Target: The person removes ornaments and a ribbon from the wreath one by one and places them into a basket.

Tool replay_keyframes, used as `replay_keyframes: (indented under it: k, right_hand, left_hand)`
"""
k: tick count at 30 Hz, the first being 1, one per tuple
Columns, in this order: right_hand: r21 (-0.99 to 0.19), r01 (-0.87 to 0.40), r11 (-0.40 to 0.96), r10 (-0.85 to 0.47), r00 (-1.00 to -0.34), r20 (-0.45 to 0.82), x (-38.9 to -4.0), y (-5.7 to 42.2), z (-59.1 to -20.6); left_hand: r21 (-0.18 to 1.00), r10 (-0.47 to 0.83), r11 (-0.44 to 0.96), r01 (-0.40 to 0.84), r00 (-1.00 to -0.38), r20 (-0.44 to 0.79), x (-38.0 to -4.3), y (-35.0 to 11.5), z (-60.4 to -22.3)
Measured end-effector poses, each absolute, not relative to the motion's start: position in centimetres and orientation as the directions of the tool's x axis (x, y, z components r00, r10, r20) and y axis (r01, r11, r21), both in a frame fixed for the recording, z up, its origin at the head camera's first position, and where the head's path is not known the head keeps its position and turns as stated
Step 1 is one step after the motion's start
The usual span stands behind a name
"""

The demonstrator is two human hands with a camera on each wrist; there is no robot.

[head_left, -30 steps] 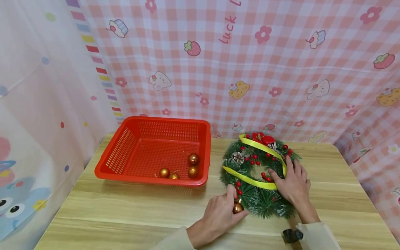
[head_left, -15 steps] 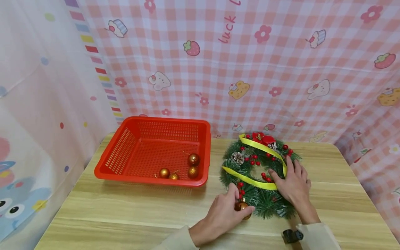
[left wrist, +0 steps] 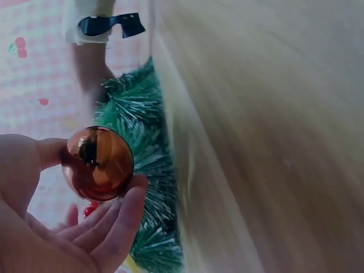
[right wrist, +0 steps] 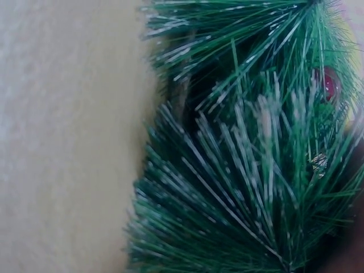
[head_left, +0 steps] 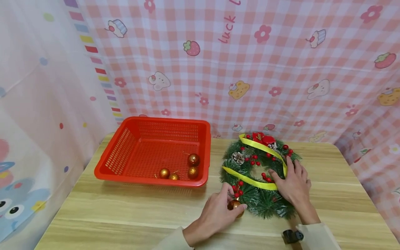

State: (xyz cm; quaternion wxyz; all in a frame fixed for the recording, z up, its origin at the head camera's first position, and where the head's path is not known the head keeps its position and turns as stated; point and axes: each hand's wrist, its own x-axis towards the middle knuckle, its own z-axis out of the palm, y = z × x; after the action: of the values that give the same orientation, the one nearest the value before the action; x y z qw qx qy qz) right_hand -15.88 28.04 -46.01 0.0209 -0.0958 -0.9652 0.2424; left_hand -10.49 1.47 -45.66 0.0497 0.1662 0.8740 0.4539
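My left hand [head_left: 217, 211] pinches a shiny copper-gold Christmas ball [head_left: 236, 209] between thumb and fingers. In the left wrist view, the ball [left wrist: 99, 165] is plainly seen, thumb on one side and fingertips below it. It hangs at the lower left edge of a green wreath [head_left: 268, 205], just under a sprig of red berries [head_left: 239, 191]. On the wreath's right side rests my right hand [head_left: 295, 184], thumb toward the central hole and fingers over the greenery. A yellow ribbon [head_left: 256, 182] loops across the wreath and passes beside that hand. Green needles [right wrist: 250, 159] fill much of the right wrist view.
To the left stands a red plastic basket [head_left: 153, 182] with several gold balls [head_left: 193, 159] in its near right corner. Both stand on a wood-grain table [head_left: 125, 215]. A pink checked cloth [head_left: 218, 69] hangs behind it.
The left hand and the ball shifted slightly right, then back left and away from the wreath. The berry sprig moved along a little. My right hand stays in place.
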Motion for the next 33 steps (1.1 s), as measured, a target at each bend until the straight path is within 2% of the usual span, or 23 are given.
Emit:
replay_keyframes:
  k: [4, 8, 21, 33]
  right_hand:
    - [-0.471, 0.179, 0.864, 0.197, -0.980, -0.011, -15.9, 28.0, -46.0]
    - [-0.473, 0.182, 0.862, 0.198, -0.980, -0.016, -15.9, 28.0, -46.0]
    - [-0.473, 0.184, 0.862, 0.203, -0.979, -0.011, -15.9, 28.1, -46.0]
    - [-0.475, 0.184, 0.861, 0.203, -0.979, -0.013, -15.9, 28.0, -46.0]
  left_hand:
    - [0.684, 0.345, 0.624, 0.378, -0.919, 0.193, -10.3, 1.3, -46.1]
    - [0.615, 0.370, 0.635, 0.468, -0.883, 0.291, -10.0, 1.4, -46.6]
    - [0.623, 0.344, 0.590, 0.514, -0.858, 0.382, -9.4, 1.7, -47.1]
    - [0.557, 0.428, 0.562, 0.612, -0.791, 0.437, -9.5, 1.5, -47.1]
